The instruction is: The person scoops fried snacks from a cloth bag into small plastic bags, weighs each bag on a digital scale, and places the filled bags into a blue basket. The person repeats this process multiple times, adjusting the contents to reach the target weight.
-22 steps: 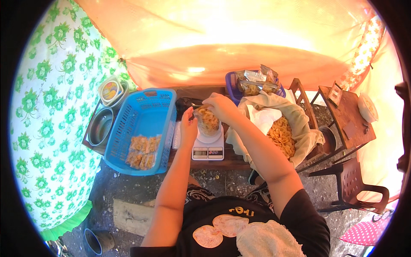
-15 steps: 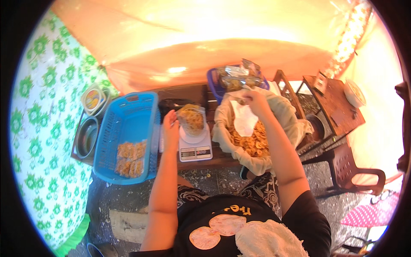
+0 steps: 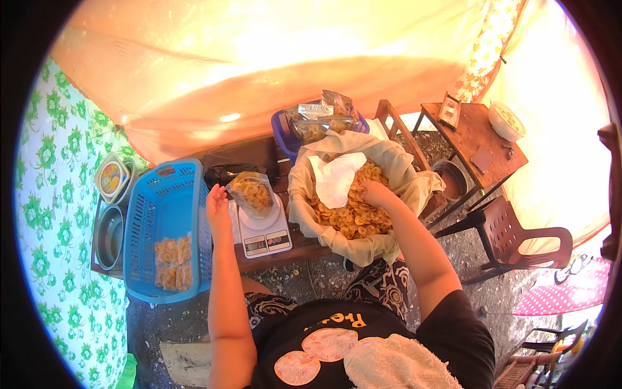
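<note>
Fingers of left hand [image 3: 218,206] stay open beside the bag of chips [image 3: 253,193], steadying it upright on the scale [image 3: 262,230]. Right hand [image 3: 376,192] digs into chips [image 3: 353,214] in the cloth-lined basket [image 3: 304,194]; its grip I cannot tell.

The right hand [image 3: 374,193] has its fingers buried among the yellow chips [image 3: 353,217], so their tips are hidden. The scale's display [image 3: 265,242] is too small to read. At 3 o'clock, the fisheye rim cuts off a dark shape. The small white bowl's [image 3: 505,120] contents are too small to tell.
</note>
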Demonstrator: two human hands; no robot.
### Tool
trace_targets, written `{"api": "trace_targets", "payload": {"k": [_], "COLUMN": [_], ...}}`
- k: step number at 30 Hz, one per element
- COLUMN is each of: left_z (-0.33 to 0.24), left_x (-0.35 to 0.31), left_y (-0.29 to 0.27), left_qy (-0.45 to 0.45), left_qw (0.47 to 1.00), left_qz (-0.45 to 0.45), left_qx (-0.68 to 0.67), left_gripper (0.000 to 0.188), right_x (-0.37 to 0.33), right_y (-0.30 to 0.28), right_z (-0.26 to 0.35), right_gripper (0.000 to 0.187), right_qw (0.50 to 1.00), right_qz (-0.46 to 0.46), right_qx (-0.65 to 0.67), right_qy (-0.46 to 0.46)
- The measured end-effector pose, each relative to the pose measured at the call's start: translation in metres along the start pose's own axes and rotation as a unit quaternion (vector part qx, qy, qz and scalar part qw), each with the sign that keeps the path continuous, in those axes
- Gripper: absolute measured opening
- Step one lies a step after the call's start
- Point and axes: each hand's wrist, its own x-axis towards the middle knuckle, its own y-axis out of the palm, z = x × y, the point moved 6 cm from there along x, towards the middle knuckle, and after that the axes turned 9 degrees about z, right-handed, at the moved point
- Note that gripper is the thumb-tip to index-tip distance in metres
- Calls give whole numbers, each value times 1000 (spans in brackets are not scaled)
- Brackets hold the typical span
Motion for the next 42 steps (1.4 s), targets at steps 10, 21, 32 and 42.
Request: {"api": "trace_targets", "payload": {"k": [10, 21, 32, 42], "left_z": [0, 0, -6, -3], "left_x": [-2, 0, -8, 7], "left_y": [5, 3, 14, 8], "left_qy": [-9, -2, -3, 26], "left_qw": [1000, 1000, 999, 988], "left_qz": [3, 5, 17, 63], "left_qx": [-9, -6, 41, 139], "left_gripper": [46, 45, 41, 21], "right_x": [-50, -40, -44, -18], "right_y": [-19, -46, -30, -9], "right_z": [-9, 18, 315, 259], "right_gripper": [31, 19, 19, 18], "right_qw": [865, 957, 889, 927], "right_qz": [76, -134, -185, -174], "right_qx": [496, 245, 5, 95], "right_qy": [12, -77, -419, -318]}}
